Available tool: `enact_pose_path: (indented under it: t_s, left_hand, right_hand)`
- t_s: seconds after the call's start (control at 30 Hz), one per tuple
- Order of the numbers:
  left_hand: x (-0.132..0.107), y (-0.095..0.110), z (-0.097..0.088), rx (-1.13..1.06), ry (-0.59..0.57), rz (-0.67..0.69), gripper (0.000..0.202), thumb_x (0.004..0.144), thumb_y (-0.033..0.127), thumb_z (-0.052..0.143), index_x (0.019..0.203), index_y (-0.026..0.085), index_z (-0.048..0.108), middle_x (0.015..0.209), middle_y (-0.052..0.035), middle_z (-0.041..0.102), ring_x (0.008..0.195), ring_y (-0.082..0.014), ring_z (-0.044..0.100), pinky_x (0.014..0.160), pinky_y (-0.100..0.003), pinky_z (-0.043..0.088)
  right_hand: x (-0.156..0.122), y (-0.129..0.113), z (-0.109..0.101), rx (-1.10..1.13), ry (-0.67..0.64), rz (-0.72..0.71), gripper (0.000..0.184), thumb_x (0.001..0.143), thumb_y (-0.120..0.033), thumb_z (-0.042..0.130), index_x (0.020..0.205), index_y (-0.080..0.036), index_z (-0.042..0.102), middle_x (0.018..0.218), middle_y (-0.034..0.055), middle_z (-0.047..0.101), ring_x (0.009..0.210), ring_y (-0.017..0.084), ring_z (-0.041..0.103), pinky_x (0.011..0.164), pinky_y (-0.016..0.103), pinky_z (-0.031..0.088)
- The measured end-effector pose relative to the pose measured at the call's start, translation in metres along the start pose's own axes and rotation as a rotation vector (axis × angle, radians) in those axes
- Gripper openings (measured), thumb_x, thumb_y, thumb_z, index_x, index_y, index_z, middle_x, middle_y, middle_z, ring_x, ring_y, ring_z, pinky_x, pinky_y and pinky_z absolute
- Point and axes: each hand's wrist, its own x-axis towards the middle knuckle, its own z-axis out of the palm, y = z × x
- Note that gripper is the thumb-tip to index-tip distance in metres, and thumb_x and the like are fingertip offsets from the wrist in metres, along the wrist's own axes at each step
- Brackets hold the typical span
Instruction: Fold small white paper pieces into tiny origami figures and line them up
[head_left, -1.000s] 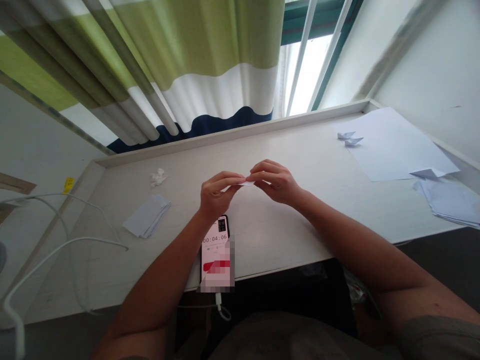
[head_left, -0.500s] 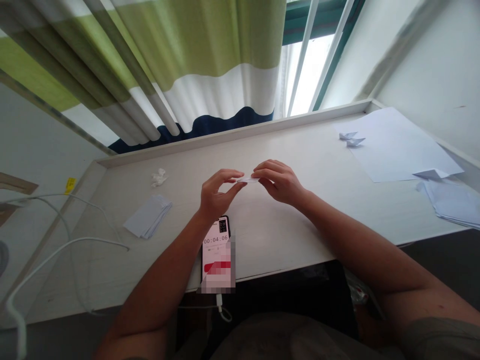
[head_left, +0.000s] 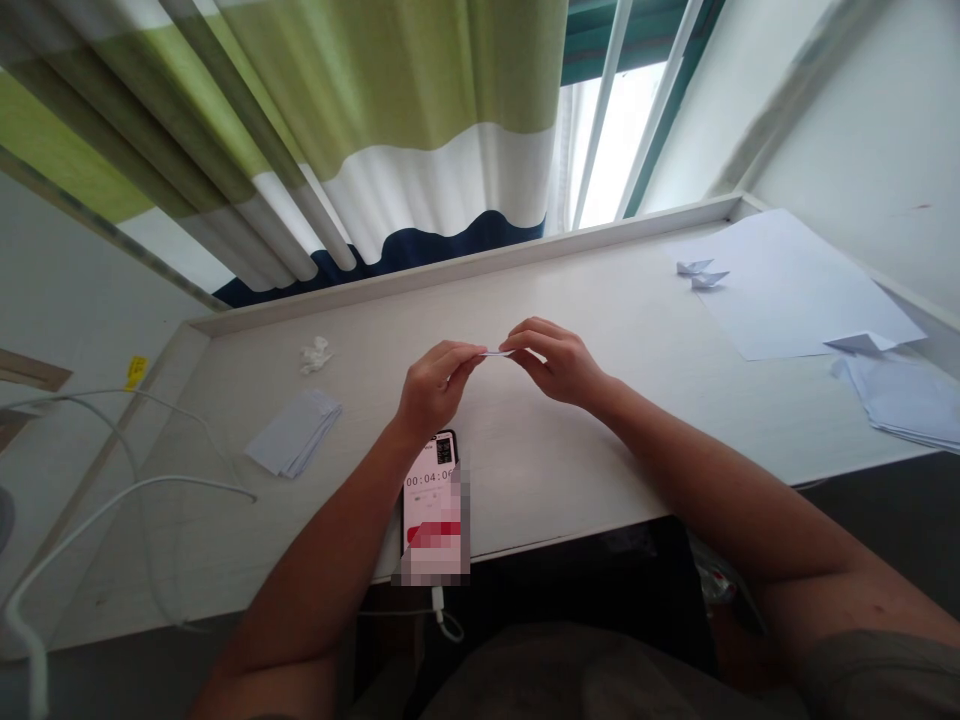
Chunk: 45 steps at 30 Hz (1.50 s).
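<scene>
A striped curtain (head_left: 442,60) is hanging behind the white desk (head_left: 570,450), and a raised ledge (head_left: 450,272) is running along the desk's far side. I'm watching the edges first: the near edge is passing under both forearms, with the phone (head_left: 429,505) lying against it beside the left forearm. Out left, a stack (head_left: 295,433) of paper and a crumpled tissue (head_left: 316,355) are sitting well apart from the fingers, and a cable (head_left: 172,479) is looping in past the desk's left side. Out right, a big sheet (head_left: 795,290) is spreading into the far corner, two small folded shapes (head_left: 710,282) are resting by its left edge, and a second stack (head_left: 904,400) is lying nearer the front. A wide stretch of desktop is giving me room between the hands and that sheet.

Midway, the small paper (head_left: 496,353) is showing almost edge-on, bridging the fingertips. The left hand (head_left: 435,385) is pinching its left end between thumb and fingers; the right hand (head_left: 556,365) is pinching its right end, a gap showing behind the meeting tips. I can't tell how it is folded.
</scene>
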Motion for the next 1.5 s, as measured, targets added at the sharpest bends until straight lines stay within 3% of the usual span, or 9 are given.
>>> enact_pose_path:
  t_s: [0.3, 0.63, 0.8, 0.93, 1.1, 1.27, 1.5]
  left_hand:
    - [0.000, -0.001, 0.002, -0.038, 0.003, 0.063, 0.019, 0.104, 0.038, 0.072, 0.112, 0.026, 0.085, 0.112, -0.0074, 0.085, 0.103, -0.0220, 0.080, 0.093, -0.037, 0.064]
    - [0.003, -0.004, 0.006, -0.166, 0.142, 0.236, 0.011, 0.096, 0.024, 0.083, 0.104, 0.031, 0.087, 0.106, -0.0028, 0.085, 0.095, -0.0176, 0.082, 0.085, -0.033, 0.069]
    - [0.004, -0.002, 0.006, -0.180, 0.118, 0.251, 0.011, 0.096, 0.025, 0.083, 0.105, 0.030, 0.086, 0.105, -0.0029, 0.084, 0.094, -0.0168, 0.081, 0.084, -0.032, 0.069]
    - [0.002, 0.001, 0.008, -0.184, 0.117, 0.197, 0.011, 0.096, 0.025, 0.083, 0.107, 0.027, 0.083, 0.105, -0.0029, 0.082, 0.094, -0.0150, 0.080, 0.076, -0.026, 0.068]
    - [-0.003, 0.001, 0.010, -0.180, 0.192, 0.113, 0.020, 0.093, 0.029, 0.087, 0.105, 0.021, 0.074, 0.105, -0.0039, 0.083, 0.094, -0.0163, 0.081, 0.073, -0.026, 0.069]
    - [-0.002, 0.001, 0.010, -0.163, 0.227, 0.233, 0.013, 0.094, 0.022, 0.085, 0.094, 0.020, 0.072, 0.097, -0.0033, 0.084, 0.088, -0.0155, 0.082, 0.075, -0.027, 0.068]
    - [0.001, 0.001, 0.006, -0.107, 0.209, 0.301, 0.012, 0.094, 0.021, 0.085, 0.103, 0.023, 0.078, 0.099, -0.0032, 0.084, 0.088, -0.0160, 0.083, 0.072, -0.027, 0.068]
  right_hand:
    - [-0.001, -0.002, 0.002, 0.040, -0.011, 0.007, 0.015, 0.112, -0.019, 0.056, 0.109, -0.024, 0.069, 0.098, 0.0057, 0.075, 0.090, 0.020, 0.071, 0.077, 0.034, 0.058]
    - [0.000, -0.002, 0.002, 0.033, -0.001, -0.020, 0.010, 0.110, -0.018, 0.062, 0.110, -0.023, 0.070, 0.095, 0.0054, 0.076, 0.086, 0.019, 0.071, 0.077, 0.034, 0.059]
    - [0.001, -0.004, 0.003, 0.099, -0.012, -0.011, 0.007, 0.108, -0.027, 0.069, 0.111, -0.023, 0.074, 0.100, 0.0060, 0.078, 0.092, 0.020, 0.074, 0.080, 0.036, 0.062]
    - [0.001, -0.005, 0.005, 0.157, 0.008, -0.006, 0.010, 0.109, -0.025, 0.068, 0.112, -0.023, 0.077, 0.099, 0.0058, 0.078, 0.091, 0.019, 0.075, 0.080, 0.035, 0.062]
    - [0.000, -0.004, 0.004, 0.175, 0.005, 0.050, 0.010, 0.108, -0.024, 0.068, 0.107, -0.022, 0.077, 0.095, 0.0058, 0.079, 0.086, 0.019, 0.074, 0.077, 0.035, 0.061]
    - [0.002, -0.011, 0.003, 0.252, -0.001, 0.116, 0.011, 0.108, -0.027, 0.067, 0.105, -0.022, 0.077, 0.093, 0.0050, 0.078, 0.081, 0.018, 0.070, 0.074, 0.034, 0.058]
    - [0.005, -0.019, 0.004, 0.454, -0.042, 0.255, 0.013, 0.105, -0.028, 0.069, 0.108, -0.021, 0.081, 0.092, 0.0036, 0.076, 0.083, 0.016, 0.068, 0.077, 0.033, 0.056]
